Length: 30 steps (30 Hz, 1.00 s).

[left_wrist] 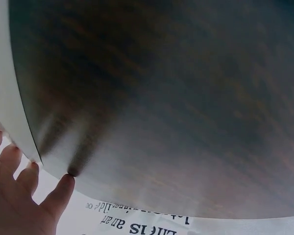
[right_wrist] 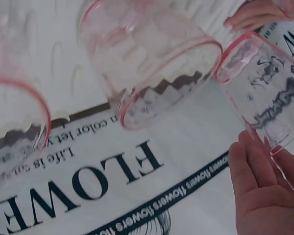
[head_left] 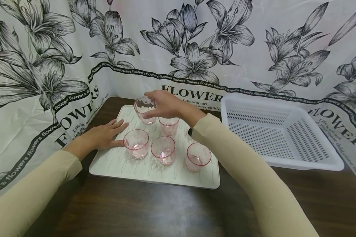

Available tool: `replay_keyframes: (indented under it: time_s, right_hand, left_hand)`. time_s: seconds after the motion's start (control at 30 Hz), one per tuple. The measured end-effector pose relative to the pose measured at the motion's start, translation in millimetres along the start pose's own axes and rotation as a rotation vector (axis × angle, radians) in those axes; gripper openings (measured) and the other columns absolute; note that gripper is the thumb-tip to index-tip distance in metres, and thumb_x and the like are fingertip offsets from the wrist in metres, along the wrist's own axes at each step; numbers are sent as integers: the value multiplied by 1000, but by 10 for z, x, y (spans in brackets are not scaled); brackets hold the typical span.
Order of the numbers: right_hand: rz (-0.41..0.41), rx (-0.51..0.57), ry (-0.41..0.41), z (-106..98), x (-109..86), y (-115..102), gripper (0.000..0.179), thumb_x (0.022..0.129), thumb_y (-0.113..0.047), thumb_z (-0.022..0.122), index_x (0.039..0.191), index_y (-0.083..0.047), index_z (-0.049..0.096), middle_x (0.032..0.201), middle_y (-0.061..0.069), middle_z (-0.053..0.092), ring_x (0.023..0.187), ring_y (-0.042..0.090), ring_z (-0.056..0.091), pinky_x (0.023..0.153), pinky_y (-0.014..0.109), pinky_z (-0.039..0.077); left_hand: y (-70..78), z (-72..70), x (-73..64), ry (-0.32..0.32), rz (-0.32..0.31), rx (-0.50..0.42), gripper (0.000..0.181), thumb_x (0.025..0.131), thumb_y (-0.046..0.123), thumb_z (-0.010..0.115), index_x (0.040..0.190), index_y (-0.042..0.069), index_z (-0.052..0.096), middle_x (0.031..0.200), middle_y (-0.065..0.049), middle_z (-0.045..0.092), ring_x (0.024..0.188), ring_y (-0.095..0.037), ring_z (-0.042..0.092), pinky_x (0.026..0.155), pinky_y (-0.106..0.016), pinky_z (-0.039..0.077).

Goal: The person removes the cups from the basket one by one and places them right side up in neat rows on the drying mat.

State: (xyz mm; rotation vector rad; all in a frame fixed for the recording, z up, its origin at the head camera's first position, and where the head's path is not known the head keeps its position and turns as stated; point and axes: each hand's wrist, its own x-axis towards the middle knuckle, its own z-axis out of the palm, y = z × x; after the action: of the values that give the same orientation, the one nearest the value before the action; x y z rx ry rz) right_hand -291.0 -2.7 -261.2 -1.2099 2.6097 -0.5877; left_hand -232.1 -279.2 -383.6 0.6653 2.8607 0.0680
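Note:
In the head view, my right hand (head_left: 169, 104) grips a clear pink-rimmed glass (head_left: 140, 111) at the back left of a white ridged tray (head_left: 115, 168). The right wrist view shows its fingers against the glass's side (right_wrist: 267, 88), its rim near a neighbouring glass (right_wrist: 152, 58). My left hand (head_left: 106, 134) lies with spread, straight fingers on the tray's left edge, its thumb beside the front-left glass (head_left: 136, 144). More such glasses stand on the tray: a middle one (head_left: 163, 151), a right one (head_left: 198, 158), and one behind (head_left: 169, 126). My right forearm partly covers the tray's back right.
A white perforated plastic basket (head_left: 279, 131) stands right of the tray on the dark wooden table (head_left: 154, 210). Behind and to the left hangs a white cloth (head_left: 121, 79) printed with flowers and lettering.

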Motion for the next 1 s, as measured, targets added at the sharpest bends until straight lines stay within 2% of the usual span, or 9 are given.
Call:
replay_keyframes:
  time_s: [0.23, 0.37, 0.57, 0.73, 1.0]
  right_hand:
    - [-1, -39, -60, 170, 138, -25, 79, 91, -39, 72, 152, -3, 36, 150, 8, 49, 132, 17, 51, 109, 25, 37]
    - [21, -67, -75, 235, 171, -18, 78, 92, -40, 72, 153, -5, 37, 149, 7, 50, 134, 17, 49, 110, 25, 36]
    - [57, -87, -92, 281, 168, 14, 78, 93, -40, 70, 154, -8, 35, 156, 4, 42, 142, 17, 39, 115, 27, 28]
    - [84, -102, -107, 317, 181, 23, 79, 94, -39, 69, 155, -6, 31, 159, 5, 37, 146, 19, 32, 118, 27, 23]
    - [96, -115, -101, 388, 197, 60, 80, 96, -36, 68, 156, -3, 27, 158, 8, 36, 147, 22, 29, 119, 28, 21]
  left_hand:
    - [-6, 42, -22, -16, -31, 7, 88, 93, 63, 54, 157, 8, 27, 160, -25, 24, 144, -52, 22, 102, -69, 35]
    - [-1, 43, -16, -5, -14, 17, 89, 93, 64, 54, 156, 7, 29, 158, -27, 26, 142, -53, 24, 101, -69, 36]
    - [14, 13, 23, 25, 24, 34, 85, 94, 60, 56, 155, 5, 31, 156, -28, 30, 140, -54, 28, 100, -67, 38]
    - [8, 7, 26, 22, 19, 24, 86, 94, 60, 56, 155, 6, 31, 157, -27, 29, 141, -53, 27, 99, -67, 39]
    - [-4, 21, 38, 21, 17, 11, 87, 93, 62, 55, 156, 7, 30, 158, -25, 27, 142, -53, 26, 99, -67, 39]
